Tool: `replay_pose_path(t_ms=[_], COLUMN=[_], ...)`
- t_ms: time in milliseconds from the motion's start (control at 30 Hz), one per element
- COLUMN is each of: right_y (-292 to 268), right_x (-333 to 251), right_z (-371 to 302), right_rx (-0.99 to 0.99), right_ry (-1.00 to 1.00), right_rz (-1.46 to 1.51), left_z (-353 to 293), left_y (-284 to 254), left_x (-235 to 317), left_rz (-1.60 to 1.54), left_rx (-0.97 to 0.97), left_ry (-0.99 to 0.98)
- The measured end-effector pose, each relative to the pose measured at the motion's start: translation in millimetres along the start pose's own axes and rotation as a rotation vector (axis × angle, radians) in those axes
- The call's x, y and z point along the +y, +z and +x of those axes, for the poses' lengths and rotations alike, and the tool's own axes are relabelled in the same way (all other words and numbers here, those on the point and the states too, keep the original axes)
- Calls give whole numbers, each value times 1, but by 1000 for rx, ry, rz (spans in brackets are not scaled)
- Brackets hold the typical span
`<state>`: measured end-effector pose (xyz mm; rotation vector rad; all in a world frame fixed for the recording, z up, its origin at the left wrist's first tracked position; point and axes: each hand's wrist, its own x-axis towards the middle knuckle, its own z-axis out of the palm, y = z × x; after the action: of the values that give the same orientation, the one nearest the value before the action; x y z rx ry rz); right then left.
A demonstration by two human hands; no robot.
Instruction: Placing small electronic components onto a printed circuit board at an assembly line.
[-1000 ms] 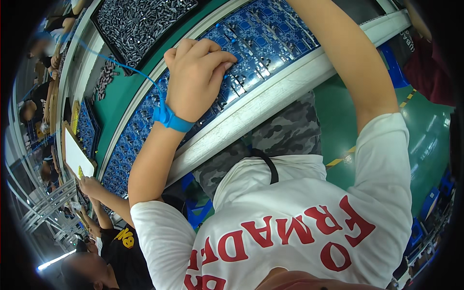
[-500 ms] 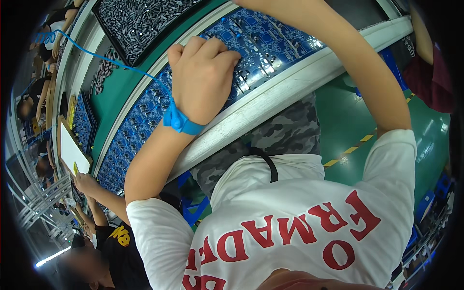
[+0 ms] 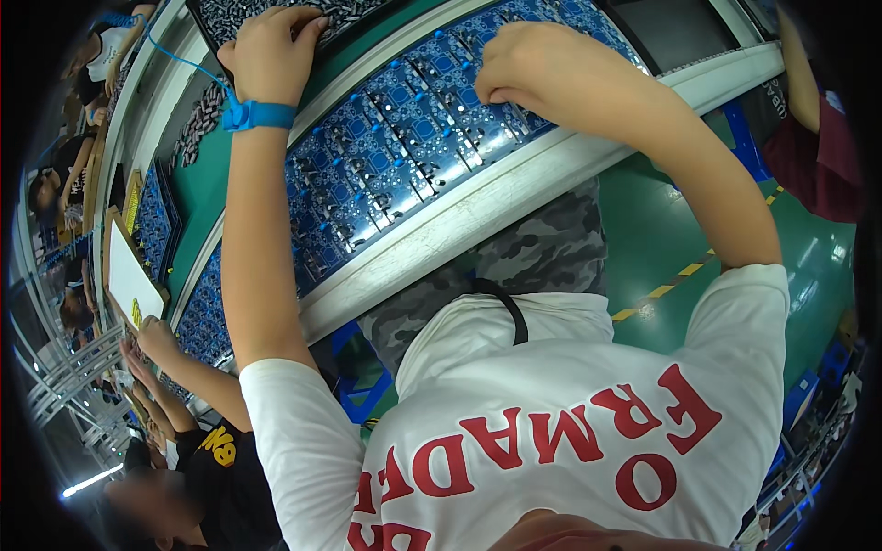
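My left hand (image 3: pixel 274 57), with a blue wrist strap (image 3: pixel 260 115), is at the near edge of a black tray (image 3: pixel 213 41) full of small dark cylindrical components (image 3: pixel 354 11). Its thumb and fingertips come together over the tray; anything between them is too small to make out. Blue circuit boards (image 3: pixel 404 129) lie side by side in front of me, bearing small blue, black and silvery parts. Over their right part hovers my right hand (image 3: pixel 533 69), fingers curled inward and pinched. Its fingertips are partly hidden, so what they hold cannot be seen.
A white rail (image 3: pixel 459 197) runs along the near side of the boards. Loose components (image 3: pixel 197 129) lie on the green surface left of the tray. A co-worker's hand (image 3: pixel 158 338) is by a white panel (image 3: pixel 133 271) at left. A coiled blue cord (image 3: pixel 170 55) leads to my strap.
My left hand has moved from the boards up and left to the tray. My right hand has come back from beyond the top edge to above the boards, which have shifted slightly.
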<state>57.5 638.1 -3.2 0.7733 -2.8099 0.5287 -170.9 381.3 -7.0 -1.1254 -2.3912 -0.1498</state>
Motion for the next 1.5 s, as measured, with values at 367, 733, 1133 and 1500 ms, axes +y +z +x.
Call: replay_pose_path(t_ms=[367,733,1133,1500], right_y=[0,5,-18,-18], right_x=[-3,0,-2,-2], right_z=[1,-1,6,5], right_rx=[1,17,-99,-66], right_ry=[18,-3,-84,-83], right_rz=[-26,11,1,25], left_z=[-8,-29,-58,-62], left_y=[0,-48,-68,-70], left_x=[0,91,111,119], left_rz=[-30,-687,-1244,-1271], left_rx=[113,-90,-503,-547], left_ry=[-21,-83,-165,-250])
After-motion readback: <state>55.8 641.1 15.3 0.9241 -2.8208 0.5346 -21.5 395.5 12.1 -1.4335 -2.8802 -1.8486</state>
